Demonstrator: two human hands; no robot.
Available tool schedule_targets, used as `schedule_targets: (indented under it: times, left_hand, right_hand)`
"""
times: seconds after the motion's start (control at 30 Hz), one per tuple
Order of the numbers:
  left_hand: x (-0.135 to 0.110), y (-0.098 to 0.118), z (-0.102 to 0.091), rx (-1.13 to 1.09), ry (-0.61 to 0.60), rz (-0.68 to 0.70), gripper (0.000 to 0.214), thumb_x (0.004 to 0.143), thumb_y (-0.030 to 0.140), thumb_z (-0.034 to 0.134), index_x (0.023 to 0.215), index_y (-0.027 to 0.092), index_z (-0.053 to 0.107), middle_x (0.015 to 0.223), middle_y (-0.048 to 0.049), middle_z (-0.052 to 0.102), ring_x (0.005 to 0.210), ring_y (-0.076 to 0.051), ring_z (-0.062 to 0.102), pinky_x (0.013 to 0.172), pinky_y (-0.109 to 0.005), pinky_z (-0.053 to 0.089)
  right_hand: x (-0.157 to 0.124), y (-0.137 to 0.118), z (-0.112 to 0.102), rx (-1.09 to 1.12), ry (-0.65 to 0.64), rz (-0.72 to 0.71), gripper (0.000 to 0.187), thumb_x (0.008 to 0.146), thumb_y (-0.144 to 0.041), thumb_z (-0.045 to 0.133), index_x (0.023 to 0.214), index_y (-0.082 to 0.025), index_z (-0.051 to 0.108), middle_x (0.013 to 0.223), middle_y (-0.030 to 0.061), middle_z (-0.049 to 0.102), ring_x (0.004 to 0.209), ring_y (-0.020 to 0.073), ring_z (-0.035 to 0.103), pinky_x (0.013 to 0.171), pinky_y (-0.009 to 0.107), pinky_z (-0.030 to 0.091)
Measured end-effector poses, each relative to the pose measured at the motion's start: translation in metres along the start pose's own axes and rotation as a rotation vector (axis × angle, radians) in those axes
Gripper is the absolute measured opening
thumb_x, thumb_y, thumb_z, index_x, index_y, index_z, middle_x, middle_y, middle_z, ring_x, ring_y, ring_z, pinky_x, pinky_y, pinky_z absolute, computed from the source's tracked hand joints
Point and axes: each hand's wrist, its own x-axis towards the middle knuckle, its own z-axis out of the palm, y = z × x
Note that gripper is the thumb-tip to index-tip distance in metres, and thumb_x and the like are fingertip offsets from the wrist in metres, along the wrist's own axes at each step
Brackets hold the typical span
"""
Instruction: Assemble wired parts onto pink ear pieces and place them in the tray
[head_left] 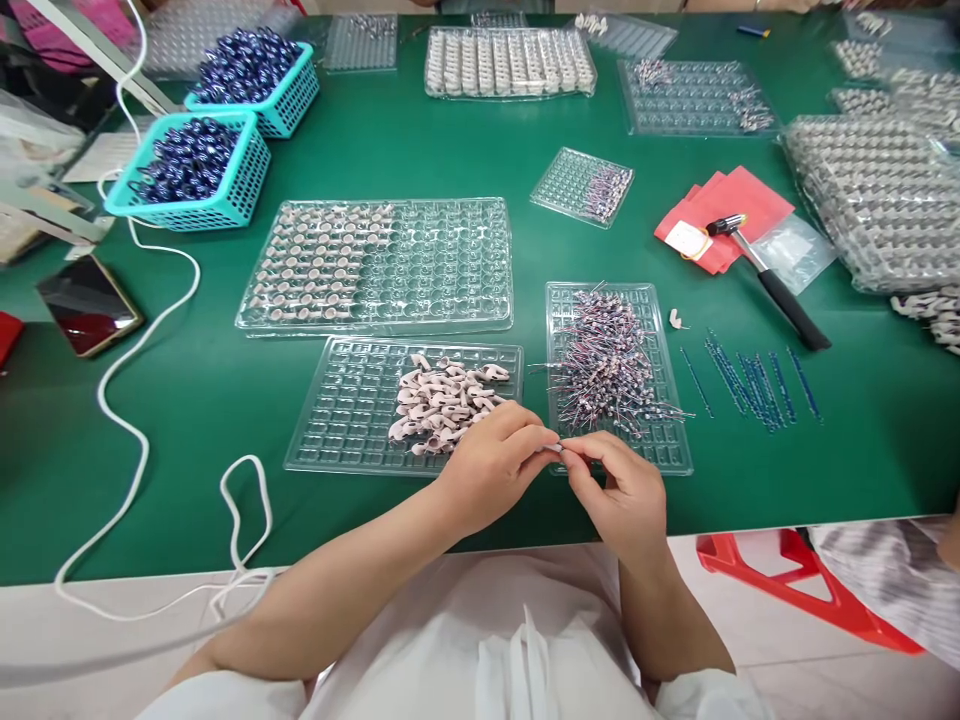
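Note:
My left hand (pixel 495 460) is closed in a pinch on a small whitish earbud housing (pixel 553 446), mostly hidden by the fingers. My right hand (pixel 622 490) meets it at the fingertips, pinching something too small to make out. Beside my left hand, a pile of pale earbud housings (pixel 439 405) lies in a clear plastic tray (pixel 337 420). Just beyond my right hand, a heap of small wired parts (pixel 604 355) fills much of another clear tray (pixel 679 458). Farther back, a larger clear tray (pixel 450 260) holds rows of round-faced housings (pixel 315 265) on its left side.
Thin blue sticks (pixel 757 390), a single housing (pixel 676 319) and a black-handled hammer (pixel 780 290) lie right. Turquoise baskets (pixel 244 185) of dark blue parts, a phone (pixel 90 305) and a white cable (pixel 142 430) occupy the left. Stacked trays (pixel 877 200) stand far right.

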Motion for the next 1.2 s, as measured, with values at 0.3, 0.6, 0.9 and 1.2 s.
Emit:
schedule_targets:
  times: [0.3, 0.6, 0.9, 1.2]
  left_hand:
    - [0.0015, -0.0003, -0.0003, -0.093, 0.014, -0.072, 0.004, 0.09, 0.017, 0.07, 0.094, 0.016, 0.068, 0.08, -0.0037, 0.067, 0.071, -0.013, 0.064, 0.061, -0.022, 0.052]
    - [0.004, 0.0023, -0.0022, -0.114, 0.073, -0.007, 0.008, 0.089, 0.018, 0.073, 0.094, 0.018, 0.067, 0.076, -0.0026, 0.067, 0.071, -0.015, 0.064, 0.066, -0.026, 0.053]
    - [0.0028, 0.0051, -0.0022, -0.076, 0.09, 0.043, 0.006, 0.092, 0.015, 0.068, 0.095, 0.019, 0.065, 0.079, -0.0041, 0.068, 0.071, -0.015, 0.063, 0.066, -0.027, 0.053]
    - [0.0039, 0.0075, -0.0025, -0.102, 0.104, 0.061, 0.007, 0.094, 0.013, 0.064, 0.097, 0.02, 0.066, 0.079, -0.0033, 0.07, 0.072, -0.015, 0.065, 0.066, -0.028, 0.054]
  right_hand:
    - [-0.0053, 0.0057, -0.0045, 0.159, -0.04, 0.134, 0.023, 0.092, -0.023, 0.067, 0.115, -0.027, 0.068, 0.085, -0.0008, 0.073, 0.071, 0.0129, 0.068, 0.067, 0.026, 0.056]
    - [-0.0019, 0.0028, -0.0064, 0.164, -0.021, 0.048, 0.011, 0.092, -0.019, 0.066, 0.099, -0.025, 0.071, 0.084, 0.0016, 0.071, 0.075, 0.0149, 0.065, 0.064, 0.028, 0.053]
    - [-0.0046, -0.0002, -0.0052, 0.112, -0.018, 0.001, 0.016, 0.092, -0.013, 0.065, 0.1, -0.026, 0.071, 0.085, 0.0003, 0.071, 0.074, 0.013, 0.065, 0.063, 0.026, 0.052]
    - [-0.0046, -0.001, -0.0028, 0.078, 0.004, -0.035, 0.017, 0.092, -0.012, 0.064, 0.101, -0.025, 0.071, 0.087, 0.0015, 0.072, 0.073, 0.0137, 0.066, 0.062, 0.027, 0.054]
